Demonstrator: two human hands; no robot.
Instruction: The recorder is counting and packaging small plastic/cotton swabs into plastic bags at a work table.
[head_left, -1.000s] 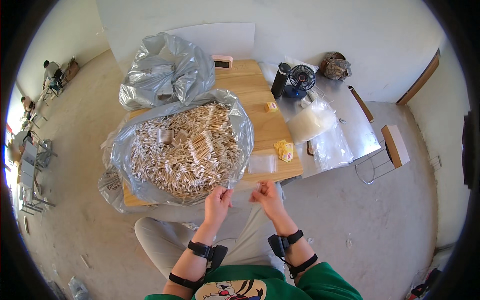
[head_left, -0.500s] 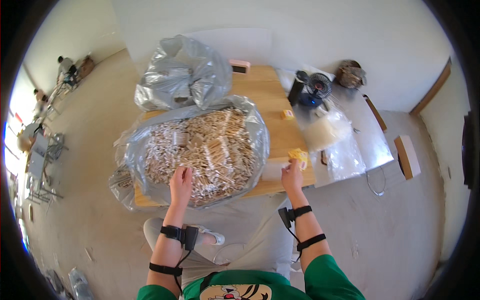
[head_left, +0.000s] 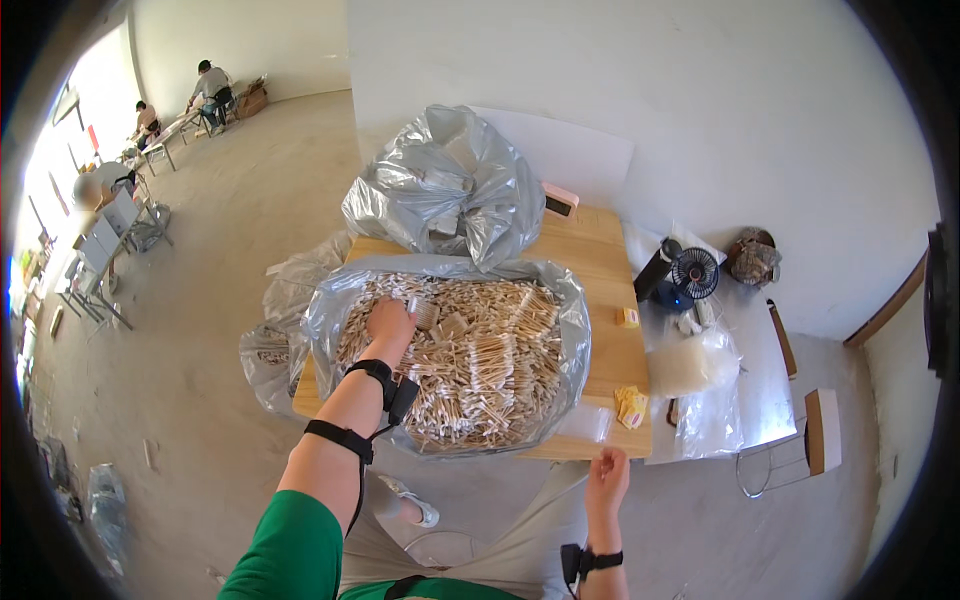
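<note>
A heap of cotton swabs (head_left: 497, 368) with wooden sticks and white tips fills an open grey plastic bag (head_left: 573, 330) on the wooden table. My left hand (head_left: 391, 325) is down in the left part of the heap, its fingers curled onto swabs beside a neat row of them; the fingertips are partly hidden. Just off the table's front edge, my right hand (head_left: 606, 478) is closed, fingers bent together, and what it may hold cannot be made out. Nearest to it lie clear plastic bags (head_left: 586, 423) and a small pile of yellow slips (head_left: 631, 407).
Behind the heap stands a second grey plastic bag (head_left: 440, 185). A pink-framed device (head_left: 560, 200) and a small yellow box (head_left: 627, 317) are on the table (head_left: 610, 265). At right, a side table bears a fan (head_left: 694, 272) and plastic film (head_left: 700, 360). Other people sit far left.
My left hand has moved from the heap's near edge farther into the swabs. My right hand has drawn back from the yellow slips toward me. The view has shifted.
</note>
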